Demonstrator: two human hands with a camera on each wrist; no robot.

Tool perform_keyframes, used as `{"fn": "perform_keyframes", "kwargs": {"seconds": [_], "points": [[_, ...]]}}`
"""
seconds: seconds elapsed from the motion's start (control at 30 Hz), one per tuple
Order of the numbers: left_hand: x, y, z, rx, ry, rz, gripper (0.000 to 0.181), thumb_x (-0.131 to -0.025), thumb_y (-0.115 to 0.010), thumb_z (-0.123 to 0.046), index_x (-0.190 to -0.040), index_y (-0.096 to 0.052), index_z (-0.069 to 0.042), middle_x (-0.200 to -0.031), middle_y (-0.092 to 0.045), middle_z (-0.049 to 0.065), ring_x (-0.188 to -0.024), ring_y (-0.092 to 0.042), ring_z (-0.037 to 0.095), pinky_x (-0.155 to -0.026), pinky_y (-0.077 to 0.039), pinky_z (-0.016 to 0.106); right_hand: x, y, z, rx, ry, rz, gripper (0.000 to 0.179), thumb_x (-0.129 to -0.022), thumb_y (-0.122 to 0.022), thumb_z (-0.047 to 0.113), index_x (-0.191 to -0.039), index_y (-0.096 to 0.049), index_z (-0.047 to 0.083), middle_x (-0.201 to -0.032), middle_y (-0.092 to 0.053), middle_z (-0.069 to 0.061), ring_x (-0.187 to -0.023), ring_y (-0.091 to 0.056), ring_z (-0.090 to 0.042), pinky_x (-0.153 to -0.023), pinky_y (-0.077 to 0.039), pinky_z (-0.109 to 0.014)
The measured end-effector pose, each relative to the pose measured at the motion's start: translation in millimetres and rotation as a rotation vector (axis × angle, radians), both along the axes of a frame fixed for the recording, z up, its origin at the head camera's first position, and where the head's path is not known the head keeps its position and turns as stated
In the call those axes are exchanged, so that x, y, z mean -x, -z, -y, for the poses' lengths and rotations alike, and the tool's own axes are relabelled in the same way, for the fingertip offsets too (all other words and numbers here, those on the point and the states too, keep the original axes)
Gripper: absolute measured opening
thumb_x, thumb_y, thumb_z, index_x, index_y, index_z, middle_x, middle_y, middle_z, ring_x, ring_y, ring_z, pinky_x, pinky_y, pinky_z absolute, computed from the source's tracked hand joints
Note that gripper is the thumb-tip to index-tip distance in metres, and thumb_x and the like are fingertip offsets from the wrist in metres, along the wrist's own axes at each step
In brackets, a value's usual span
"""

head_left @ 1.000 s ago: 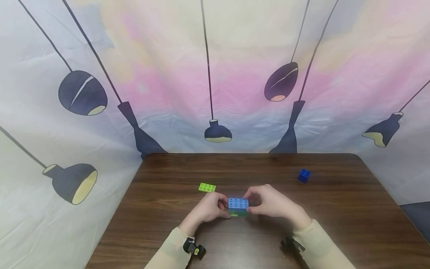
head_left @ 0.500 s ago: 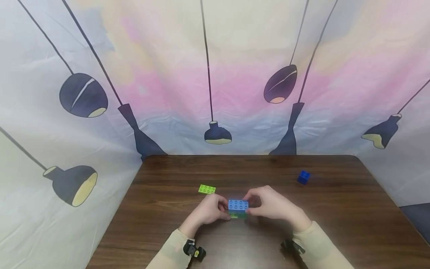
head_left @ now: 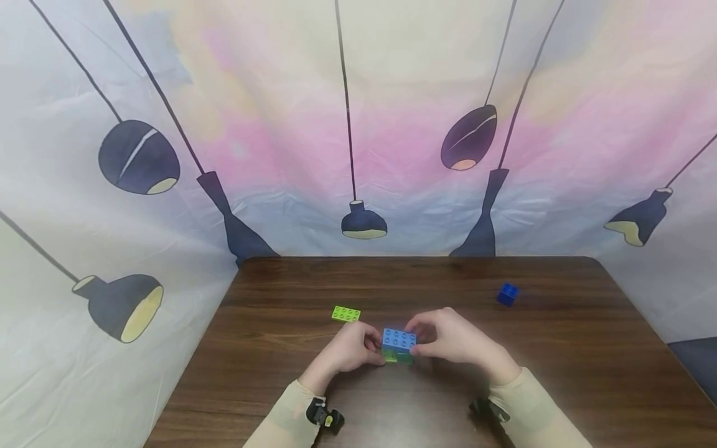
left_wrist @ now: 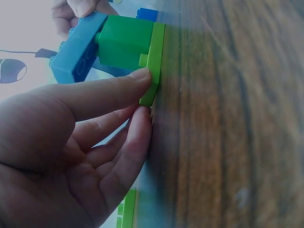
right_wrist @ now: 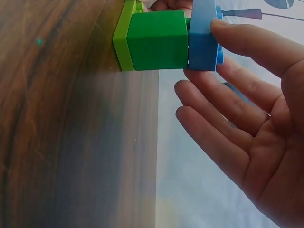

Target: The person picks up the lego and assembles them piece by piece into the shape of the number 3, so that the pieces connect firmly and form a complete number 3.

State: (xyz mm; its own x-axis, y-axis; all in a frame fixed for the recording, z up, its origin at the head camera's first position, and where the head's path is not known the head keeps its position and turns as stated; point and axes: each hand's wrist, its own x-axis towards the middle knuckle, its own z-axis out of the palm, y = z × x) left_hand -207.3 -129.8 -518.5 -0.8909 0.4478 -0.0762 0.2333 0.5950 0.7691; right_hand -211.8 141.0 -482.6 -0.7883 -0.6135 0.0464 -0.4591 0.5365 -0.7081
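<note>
At the middle of the table, my left hand (head_left: pixel 351 347) pinches the left end of a thin lime-green building brick (left_wrist: pixel 154 66), thumb on top, low at the tabletop. A taller green block (left_wrist: pixel 126 42) stands on that flat brick. Over the block sits a light-blue studded brick (head_left: pixel 399 339), tilted with its left end raised and a gap showing under it in the left wrist view. My right hand (head_left: pixel 448 336) grips the blue brick's right end, its thumb on the studded side in the right wrist view, while its lower fingers spread away from the stack.
A second flat lime-green brick (head_left: pixel 345 313) lies just beyond my left hand. Toward the back right of the brown wooden table (head_left: pixel 269 373) stands a small dark-blue brick (head_left: pixel 507 294). A curtain (head_left: pixel 280 124) printed with lamps hangs behind the table.
The light-blue brick, level on the stack before, now tilts with its left end up and has shifted slightly right. Both hands stay nearly in place.
</note>
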Motion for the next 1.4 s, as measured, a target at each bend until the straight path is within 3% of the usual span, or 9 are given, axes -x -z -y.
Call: {"fn": "perform_keyframes", "kwargs": {"seconds": [0.17, 0.43, 0.7, 1.13, 1.4], "points": [[1.8, -0.1, 0.0, -0.002, 0.007, -0.013, 0.024, -0.078, -0.095, -0.004, -0.094, -0.078, -0.008, -0.077, -0.066, -0.006, -0.070, -0.059, 0.009, -0.064, -0.049, 0.027, 0.1, -0.6, 2, -0.017, -0.004, -0.034, 0.021, -0.093, -0.085, 0.021, -0.113, -0.079, 0.020, -0.108, -0.077, 0.012, -0.098, -0.073, -0.006, -0.084, -0.060, -0.031], [-0.6, -1.6, 0.7, -0.003, 0.009, 0.004, 0.024, -0.078, -0.094, -0.003, -0.096, -0.078, -0.007, -0.079, -0.066, -0.006, -0.072, -0.060, 0.009, -0.065, -0.050, 0.027, 0.7, 2.2, 2, 0.020, -0.012, 0.022, 0.021, -0.092, -0.086, 0.019, -0.112, -0.079, 0.017, -0.104, -0.077, 0.008, -0.091, -0.073, -0.006, -0.078, -0.060, -0.028], [-0.7, -3.5, 1.8, 0.000, -0.006, 0.002, 0.025, -0.077, -0.095, -0.004, -0.096, -0.079, -0.008, -0.079, -0.066, -0.006, -0.072, -0.060, 0.009, -0.066, -0.050, 0.027, -0.8, -1.0, 5, 0.026, -0.010, 0.013, 0.021, -0.091, -0.087, 0.017, -0.111, -0.079, 0.016, -0.103, -0.077, 0.007, -0.091, -0.074, -0.007, -0.079, -0.060, -0.028], [1.5, -1.2, -0.4, -0.015, 0.019, -0.021, 0.024, -0.078, -0.094, -0.002, -0.095, -0.078, -0.006, -0.078, -0.066, -0.005, -0.071, -0.059, 0.009, -0.065, -0.050, 0.027, -4.5, -3.8, 6, 0.011, 0.029, 0.028, 0.022, -0.090, -0.088, 0.017, -0.110, -0.080, 0.015, -0.104, -0.078, 0.004, -0.092, -0.075, -0.010, -0.078, -0.061, -0.029], [-2.6, 0.1, 0.3, -0.026, 0.019, -0.011, 0.024, -0.077, -0.094, -0.002, -0.093, -0.077, -0.007, -0.077, -0.066, -0.005, -0.070, -0.059, 0.008, -0.064, -0.050, 0.027, -9.8, -5.2, 8, 0.019, 0.023, 0.030, 0.021, -0.089, -0.089, 0.015, -0.109, -0.081, 0.014, -0.104, -0.079, 0.002, -0.091, -0.076, -0.011, -0.076, -0.061, -0.027]]}}
